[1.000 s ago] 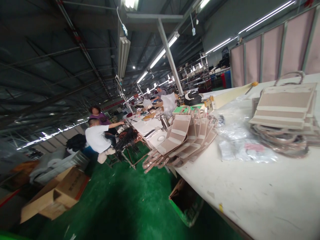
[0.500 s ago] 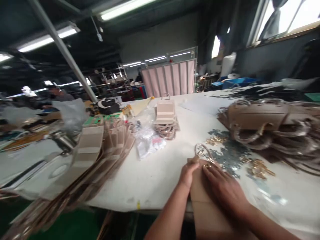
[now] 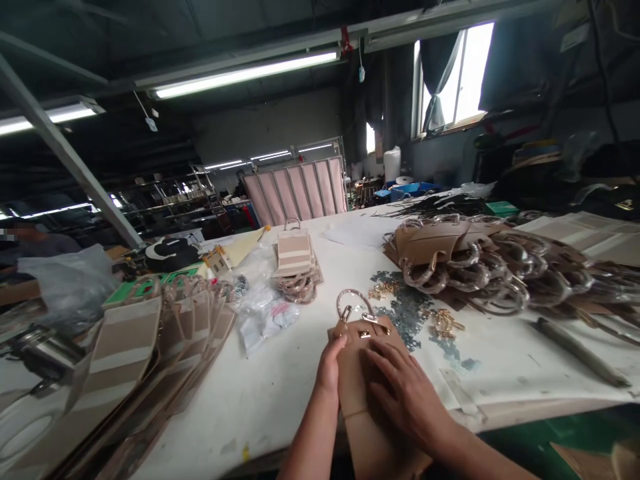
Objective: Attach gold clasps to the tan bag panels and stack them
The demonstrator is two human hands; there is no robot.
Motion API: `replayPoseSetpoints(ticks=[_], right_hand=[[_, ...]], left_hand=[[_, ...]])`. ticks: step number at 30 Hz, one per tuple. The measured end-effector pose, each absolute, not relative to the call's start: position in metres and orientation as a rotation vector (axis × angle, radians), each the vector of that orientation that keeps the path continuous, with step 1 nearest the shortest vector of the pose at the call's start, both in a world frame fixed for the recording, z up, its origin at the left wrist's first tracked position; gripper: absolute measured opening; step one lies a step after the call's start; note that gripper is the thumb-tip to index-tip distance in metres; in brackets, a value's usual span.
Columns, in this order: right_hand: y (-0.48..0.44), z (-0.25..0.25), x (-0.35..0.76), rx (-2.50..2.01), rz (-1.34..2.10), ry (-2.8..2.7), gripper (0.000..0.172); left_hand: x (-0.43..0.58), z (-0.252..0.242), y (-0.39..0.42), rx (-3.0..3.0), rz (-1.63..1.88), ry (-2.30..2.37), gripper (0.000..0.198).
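A tan leather bag panel (image 3: 354,390) lies at the table's front edge, its lower end reaching down towards me. At its top stands a plastic-wrapped handle (image 3: 355,292) with gold fittings, and a small gold clasp (image 3: 365,334) sits below. My left hand (image 3: 329,368) grips the panel's upper left edge, thumb on top near the handle's foot. Stretched fingers of my right hand (image 3: 407,390) rest flat on the panel's right side, just under the clasp. Grey metal plates (image 3: 406,313) and gold hardware pieces (image 3: 444,325) are scattered to the right of the panel.
At the right is a heap of tan panels with wrapped handles (image 3: 450,247), and a dark rod (image 3: 583,350) before it. A smaller stack (image 3: 294,252) and plastic bags (image 3: 265,320) stand ahead. Striped panels (image 3: 125,333) fan out at left. Someone (image 3: 40,247) is at far left.
The view has swung to the right, showing more of the heap and the rod. My right hand has slid down off the clasp, which now shows. My left hand keeps its grip.
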State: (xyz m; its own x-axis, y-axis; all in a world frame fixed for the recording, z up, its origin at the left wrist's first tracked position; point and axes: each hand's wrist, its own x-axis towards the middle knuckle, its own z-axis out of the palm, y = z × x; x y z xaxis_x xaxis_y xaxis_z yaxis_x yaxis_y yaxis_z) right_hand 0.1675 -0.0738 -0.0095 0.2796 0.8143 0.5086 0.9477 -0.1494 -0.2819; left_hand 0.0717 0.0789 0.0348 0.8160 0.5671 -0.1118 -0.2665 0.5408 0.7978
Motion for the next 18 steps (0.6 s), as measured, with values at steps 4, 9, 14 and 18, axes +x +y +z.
replayPoseSetpoints(ticks=[4, 9, 14, 18], right_hand=[[-0.084, 0.019, 0.134, -1.884, -0.282, -1.447, 0.087], [-0.089, 0.078, 0.122, -1.56, -0.113, -1.411, 0.124], [-0.102, 0.117, 0.13, -1.438, 0.088, -1.405, 0.092], [-0.1, 0.118, 0.132, -1.529, -0.093, -1.414, 0.092]], left_hand=[[0.059, 0.079, 0.05, 0.807, 0.578, 0.381, 0.049], [0.043, 0.144, 0.008, 0.833, 0.782, 0.123, 0.06], [0.026, 0.177, -0.014, 0.905, 0.822, 0.041, 0.074], [0.031, 0.172, -0.011, 0.99, 0.803, 0.033, 0.081]])
